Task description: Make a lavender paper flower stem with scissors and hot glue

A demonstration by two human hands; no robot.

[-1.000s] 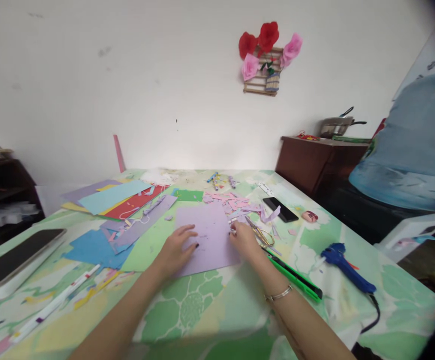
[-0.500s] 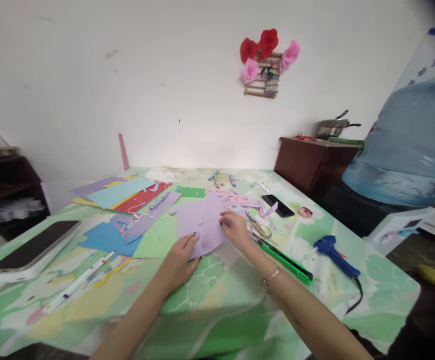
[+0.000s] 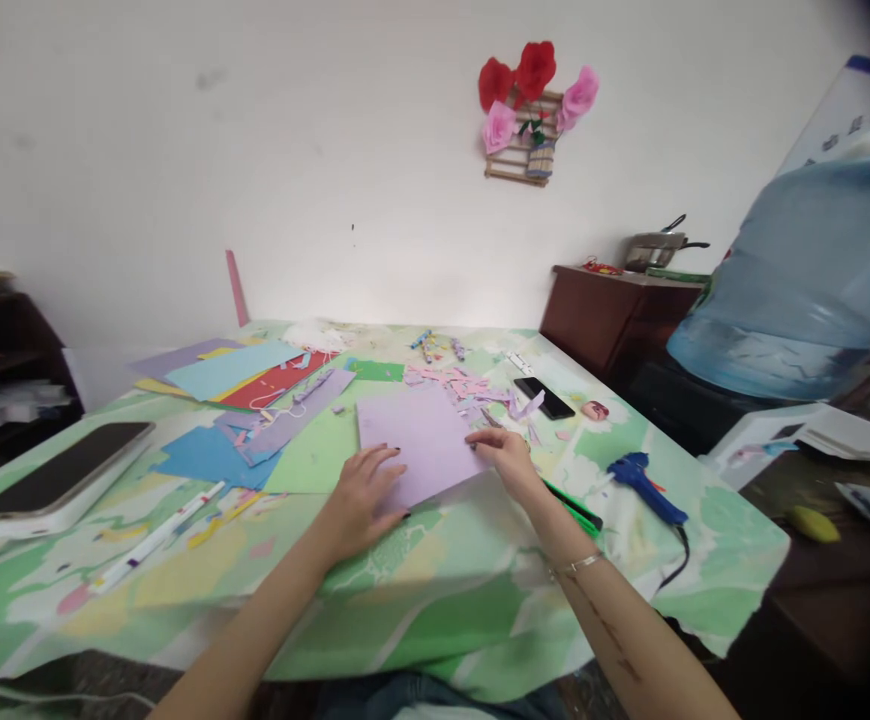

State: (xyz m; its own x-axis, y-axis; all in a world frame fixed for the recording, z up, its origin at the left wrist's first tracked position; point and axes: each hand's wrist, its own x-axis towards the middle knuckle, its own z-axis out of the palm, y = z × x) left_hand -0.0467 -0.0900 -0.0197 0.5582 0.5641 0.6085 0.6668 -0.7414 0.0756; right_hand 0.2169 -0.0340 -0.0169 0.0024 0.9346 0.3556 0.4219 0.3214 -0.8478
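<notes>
**Lilac sheet lies between two hands at the middle of the frame**

A lilac sheet (image 3: 424,435) lies on the patterned tabletop (image 3: 435,590) around the centre of the frame, its near edge slanting up toward the right. The left hand (image 3: 366,497) rests at the sheet's lower left corner with its fingers spread and its grip closed around nothing, probably to steady the paper by light pressure from above. The right hand (image 3: 506,460) sits at the sheet's right edge, fingers bent inward; whether its grip pinches the paper or only touches it is not clear. Placed like this, the hands seem to control the sheet from opposite sides while leaving its middle uncovered.

So the sheet lies up and to the right of the left grip, partly under its fingers, and just to the left of the right grip's fingertips.

A light green sheet (image 3: 307,452) shows at the lilac sheet's left, with a blue sheet (image 3: 191,455) farther left. Pink scraps (image 3: 454,380) are strewn above it in the frame, perhaps pushed aside to give the paper room. Right of centre, a green cutter (image 3: 581,513) lies partly hidden by the right arm, with a blue glue gun (image 3: 645,487) beyond it.
</notes>
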